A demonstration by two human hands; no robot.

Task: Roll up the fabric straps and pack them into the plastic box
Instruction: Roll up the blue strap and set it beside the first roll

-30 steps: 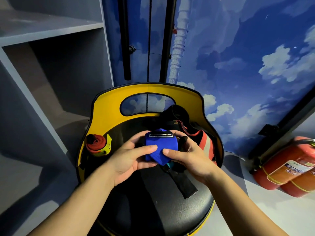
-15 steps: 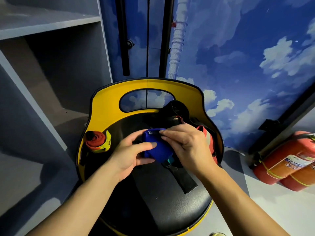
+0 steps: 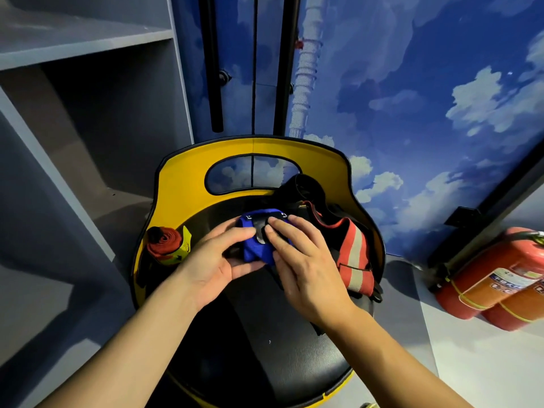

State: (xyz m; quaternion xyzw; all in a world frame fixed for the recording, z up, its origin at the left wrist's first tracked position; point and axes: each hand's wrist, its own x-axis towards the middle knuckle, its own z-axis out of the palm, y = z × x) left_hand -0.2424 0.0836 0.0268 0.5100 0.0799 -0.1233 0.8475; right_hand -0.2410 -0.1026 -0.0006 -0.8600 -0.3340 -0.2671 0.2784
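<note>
From the head camera, the blue strap (image 3: 259, 245), rolled into a short thick bundle, sits above the black seat of the chair (image 3: 265, 363) near its yellow back, its long axis running roughly front to back, away from the person; a black tab (image 3: 260, 229) lies across its top; the left hand (image 3: 212, 260) cradles it from the left and below, palm turned inward, thumb and fingers curled round the roll; the right hand (image 3: 306, 260) comes from the right with fingers straight, their tips pressing flat on the black tab, gripping nothing; the fabric looks soft and bright blue with a pale trim at the far edge; a red strap (image 3: 163, 241), rolled with a yellow end, rests at the seat's left rim; a loose pile of straps (image 3: 350, 248), black and red with pale stripes, lies at the right; two fire extinguishers (image 3: 494, 278) lie on the floor beyond.
</note>
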